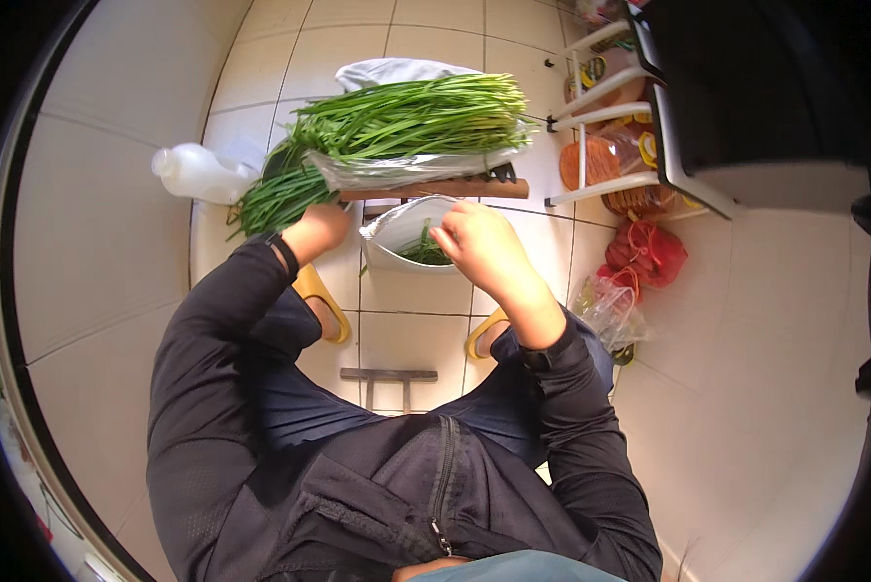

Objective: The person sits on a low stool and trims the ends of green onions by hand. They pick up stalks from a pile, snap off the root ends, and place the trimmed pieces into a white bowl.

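Observation:
A thick bundle of long green stalks, like garlic chives (pixel 414 120), lies on clear plastic over a wooden stool's edge (pixel 443 190). A darker heap of green leaves (pixel 283 200) is at its lower left. My left hand (pixel 323 227) is curled beside this heap; what its fingers hold, if anything, cannot be told. My right hand (pixel 479 244) is over the right rim of an open white bag (pixel 392 236), fingers bent; whether they pinch anything is unclear. Some green scraps (pixel 427 251) lie inside the bag.
A white plastic jug (pixel 206 173) lies at the left wall. On the right are a white-framed rack (pixel 603 113) with jars and packages, a red bag (pixel 643 251) and a clear plastic bag (pixel 610 313). Yellow slippers (pixel 326 302) and a low stool (pixel 388 375) are nearer me.

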`<state>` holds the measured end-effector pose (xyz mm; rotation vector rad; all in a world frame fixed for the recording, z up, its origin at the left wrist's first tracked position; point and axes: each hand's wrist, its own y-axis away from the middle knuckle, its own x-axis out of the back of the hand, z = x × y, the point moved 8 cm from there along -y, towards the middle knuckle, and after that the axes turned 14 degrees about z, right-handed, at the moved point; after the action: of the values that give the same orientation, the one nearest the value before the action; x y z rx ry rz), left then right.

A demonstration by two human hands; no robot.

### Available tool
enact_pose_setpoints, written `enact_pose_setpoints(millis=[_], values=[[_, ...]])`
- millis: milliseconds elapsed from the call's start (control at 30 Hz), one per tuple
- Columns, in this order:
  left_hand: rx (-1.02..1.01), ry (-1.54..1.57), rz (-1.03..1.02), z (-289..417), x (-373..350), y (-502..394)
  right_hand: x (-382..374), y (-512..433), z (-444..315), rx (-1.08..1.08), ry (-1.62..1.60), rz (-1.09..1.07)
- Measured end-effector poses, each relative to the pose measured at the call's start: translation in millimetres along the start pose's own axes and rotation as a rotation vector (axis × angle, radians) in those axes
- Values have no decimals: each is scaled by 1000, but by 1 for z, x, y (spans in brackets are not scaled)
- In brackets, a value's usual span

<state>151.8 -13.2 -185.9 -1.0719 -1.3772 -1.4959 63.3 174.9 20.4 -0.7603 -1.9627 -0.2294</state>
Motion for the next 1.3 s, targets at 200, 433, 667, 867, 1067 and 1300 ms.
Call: enact_pose_setpoints(millis=[200,433,667,867,1067,1300], values=[[-79,68,-324,72,139,13,42,12,6,36,-34,251],[48,354,715,102,302,-105,25,21,21,1,42,60],[7,31,891,109,289,-143,21,21,23,-40,75,39],[-22,99,937,105,289,-134,28,21,19,-49,79,23],[-5,480,1144,99,327,-92,50,10,23,-66,82,122],[217,1764,704,85,304,-28,117,-4,34,-199,-804,796]])
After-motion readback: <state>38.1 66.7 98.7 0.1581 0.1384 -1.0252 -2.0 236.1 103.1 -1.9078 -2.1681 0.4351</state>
